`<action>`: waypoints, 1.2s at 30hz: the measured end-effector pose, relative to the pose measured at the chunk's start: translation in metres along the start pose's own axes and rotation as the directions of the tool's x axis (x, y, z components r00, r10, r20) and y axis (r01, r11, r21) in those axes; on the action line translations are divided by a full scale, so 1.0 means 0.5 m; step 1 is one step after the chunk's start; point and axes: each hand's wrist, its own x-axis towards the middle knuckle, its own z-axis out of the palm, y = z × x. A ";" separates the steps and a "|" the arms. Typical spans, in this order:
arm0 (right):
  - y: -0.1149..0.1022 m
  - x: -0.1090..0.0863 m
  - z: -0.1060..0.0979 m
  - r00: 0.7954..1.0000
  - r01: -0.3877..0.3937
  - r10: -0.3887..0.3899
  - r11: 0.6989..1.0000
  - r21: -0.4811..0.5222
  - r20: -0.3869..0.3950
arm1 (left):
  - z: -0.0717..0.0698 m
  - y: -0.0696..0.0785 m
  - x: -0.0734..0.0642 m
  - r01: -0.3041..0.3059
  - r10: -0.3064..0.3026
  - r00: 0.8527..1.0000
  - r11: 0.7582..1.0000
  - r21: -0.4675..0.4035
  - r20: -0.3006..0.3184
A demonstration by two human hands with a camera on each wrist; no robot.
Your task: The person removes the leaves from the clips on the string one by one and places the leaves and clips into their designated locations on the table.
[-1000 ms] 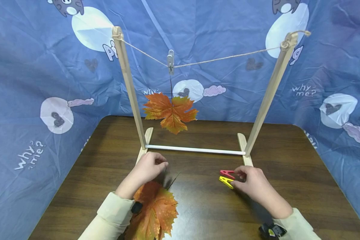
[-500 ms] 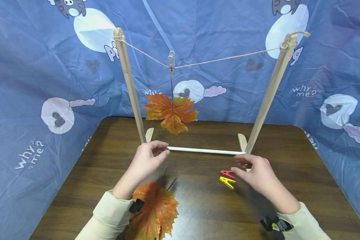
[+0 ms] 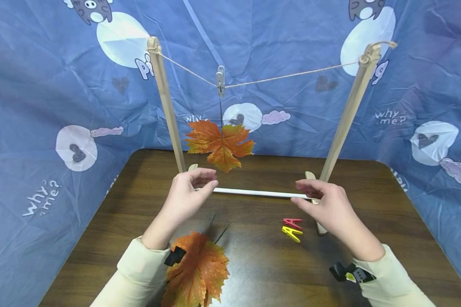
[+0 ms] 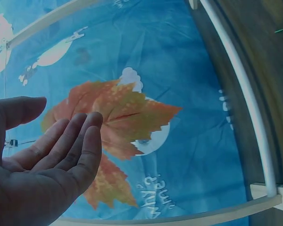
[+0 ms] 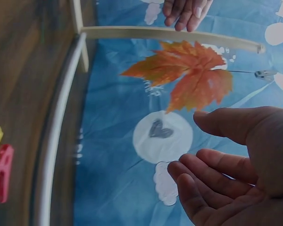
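My left hand (image 3: 186, 194) is raised at the left end of the white rod (image 3: 253, 193), fingers relaxed and holding nothing. My right hand (image 3: 326, 204) is at the rod's right end, its thumb and fingers apart with nothing between them. An orange maple leaf (image 3: 220, 143) hangs by its stem from a grey clothespin (image 3: 220, 81) on the twine (image 3: 284, 79). More orange leaves (image 3: 199, 268) lie on the table beside my left forearm, partly hidden by it. Below my right hand lie a red clothespin (image 3: 292, 223) and a yellow clothespin (image 3: 292, 233).
The twine runs between a left wooden post (image 3: 167, 102) and a right wooden post (image 3: 347, 115), joined low down by the rod. Their feet rest on the brown table (image 3: 261, 273). A blue printed cloth (image 3: 292, 38) hangs behind and at both sides.
Both hands have risen from the tabletop toward the rack. My right hand has moved away from the red and yellow clothespins, which stay in place. The hanging leaf stays on the twine.
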 end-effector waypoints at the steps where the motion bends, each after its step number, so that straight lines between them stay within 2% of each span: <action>1: -0.005 0.005 -0.002 1.000 0.007 -0.007 1.000 0.003 -0.006 | -0.001 0.003 0.002 -0.006 0.006 1.000 1.000 0.004 -0.008; 7: -0.033 0.034 -0.012 0.998 0.060 -0.060 0.998 0.019 -0.025 | -0.006 0.022 0.013 0.000 0.000 0.999 1.000 -0.012 -0.044; 10: -0.047 0.046 -0.017 0.998 0.059 -0.058 0.998 0.037 -0.023 | -0.007 0.030 0.019 -0.003 0.002 0.999 1.000 -0.030 -0.050; 16: -0.071 0.070 -0.026 0.998 0.057 -0.056 0.997 0.057 -0.025 | -0.011 0.044 0.033 -0.035 0.031 0.997 0.998 -0.046 -0.076; 27: -0.126 0.110 -0.045 0.993 0.115 -0.112 0.990 0.077 -0.042 | -0.023 0.068 0.060 -0.076 0.071 0.992 0.996 -0.040 -0.108; 36: -0.160 0.143 -0.057 0.985 0.170 -0.165 0.981 0.098 -0.055 | -0.028 0.085 0.084 -0.125 0.120 0.982 0.992 -0.024 -0.147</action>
